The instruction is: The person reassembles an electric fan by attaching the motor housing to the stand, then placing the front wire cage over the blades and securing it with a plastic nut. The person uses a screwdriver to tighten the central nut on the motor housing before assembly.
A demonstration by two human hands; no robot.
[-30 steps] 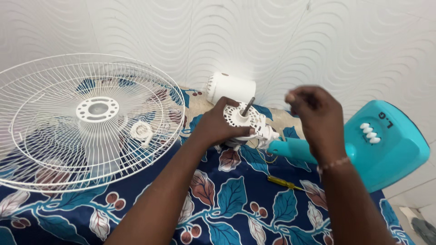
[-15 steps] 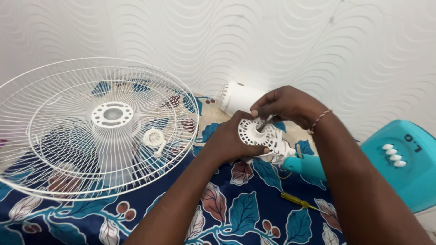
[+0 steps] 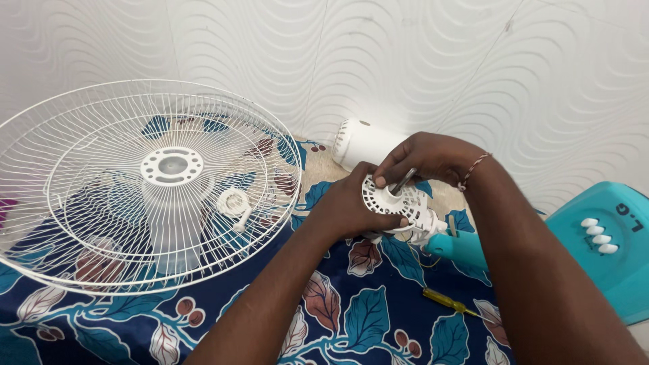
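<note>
Both hands are on the fan motor (image 3: 399, 203), which sits at the top of the turquoise fan stand (image 3: 541, 247) lying across the leaf-patterned desk cloth (image 3: 351, 304): the left hand (image 3: 351, 206) grips the white vented housing from the side, while the right hand (image 3: 426, 157) pinches the bare metal shaft (image 3: 404, 180). Much looks already stripped, I'd say, since the wire guard (image 3: 145, 182), a small white nut (image 3: 233, 203) and the white rear cover (image 3: 365, 143) lie apart, with a yellow screwdriver (image 3: 449, 303) untouched nearby and the motor not yet off the stand.
</note>
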